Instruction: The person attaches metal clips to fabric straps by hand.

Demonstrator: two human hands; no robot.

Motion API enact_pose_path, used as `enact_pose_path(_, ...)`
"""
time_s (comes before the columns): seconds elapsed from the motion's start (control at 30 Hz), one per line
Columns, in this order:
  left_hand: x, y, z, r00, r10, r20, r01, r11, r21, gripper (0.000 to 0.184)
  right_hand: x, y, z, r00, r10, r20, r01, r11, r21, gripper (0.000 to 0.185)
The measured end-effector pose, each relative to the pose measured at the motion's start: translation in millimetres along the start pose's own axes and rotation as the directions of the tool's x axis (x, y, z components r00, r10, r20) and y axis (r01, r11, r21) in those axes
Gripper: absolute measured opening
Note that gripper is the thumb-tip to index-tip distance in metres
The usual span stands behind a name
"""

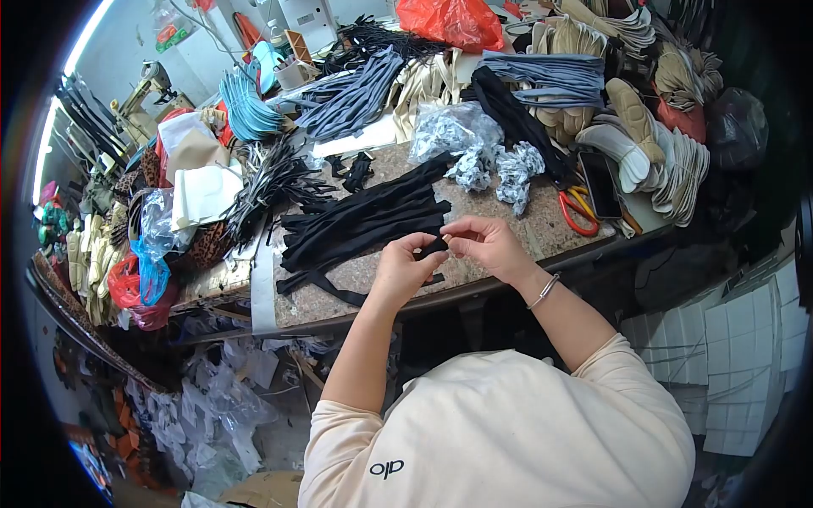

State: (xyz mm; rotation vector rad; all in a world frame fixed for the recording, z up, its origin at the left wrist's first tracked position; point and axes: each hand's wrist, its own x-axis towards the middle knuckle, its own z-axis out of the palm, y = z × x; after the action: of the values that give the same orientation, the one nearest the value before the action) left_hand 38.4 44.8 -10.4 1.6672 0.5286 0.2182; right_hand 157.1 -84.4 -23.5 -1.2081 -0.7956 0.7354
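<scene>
Near the table's front edge, my left hand [404,267] pinches a black fabric strap [433,249] between thumb and fingers. My right hand [489,247] is closed in a pinch at the strap's end, its fingertips almost meeting those of the left. A tiny yellowish spot shows between the fingertips, too small to name. Just beyond my hands lies a flat pile of black straps [360,218]. One loose black strap [332,289] runs along the front of the table, partly hidden by my left hand.
Red-handled scissors [577,222] and a phone [600,184] lie at the right. Crumpled silvery packets [518,173] sit behind my hands. Grey-blue straps [351,93], thin black strips [275,182] and stacked beige insoles [633,118] crowd the table [542,230]. White boxes [737,339] stand at lower right.
</scene>
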Motion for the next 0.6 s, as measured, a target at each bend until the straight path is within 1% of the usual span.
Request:
enact_pose_path(0.07,-2,0,3,0.998,0.047,-0.043,-0.046,0.998,0.030,0.015,-2,-3,1,0.997,0.045,-0.067,-0.046,0.999,-0.012,0.014)
enact_pose_path(0.1,-1,0,4,0.998,0.050,-0.042,-0.048,0.998,0.031,0.015,-2,-3,0,0.997,0.043,-0.068,-0.044,0.999,-0.013,0.014)
enact_pose_path(0.23,1,-7,8,0.992,0.095,-0.084,-0.109,0.976,-0.186,0.013,-1,1,-1,0.996,-0.041,-0.077,0.042,0.999,0.013,0.015)
enact_pose_path(0.27,-1,-7,9,0.992,0.093,-0.084,-0.107,0.976,-0.187,0.013,-2,2,-1,0.996,-0.039,-0.077,0.040,0.999,0.013,0.015)
enact_pose_path(0.4,-7,-3,14,0.969,0.198,-0.149,-0.205,0.978,-0.037,0.010,-1,4,-2,0.992,-0.122,-0.035,0.122,0.993,-0.003,0.016)
enact_pose_path(0.43,-7,-4,16,0.969,0.199,-0.148,-0.206,0.978,-0.036,0.010,0,5,-2,0.992,-0.123,-0.036,0.123,0.992,-0.003,0.016)
enact_pose_path(0.5,-8,-10,20,0.917,0.356,-0.179,-0.346,0.934,0.086,0.010,0,8,-3,0.986,-0.164,-0.020,0.164,0.986,-0.032,0.017)
enact_pose_path(0.57,-8,-15,23,0.841,0.509,-0.184,-0.473,0.856,0.209,0.012,-1,9,-3,0.978,-0.207,-0.009,0.206,0.977,-0.062,0.017)
enact_pose_path(0.6,-8,-17,23,0.841,0.512,-0.178,-0.475,0.854,0.211,0.012,-2,9,-3,0.978,-0.210,-0.014,0.209,0.976,-0.061,0.017)
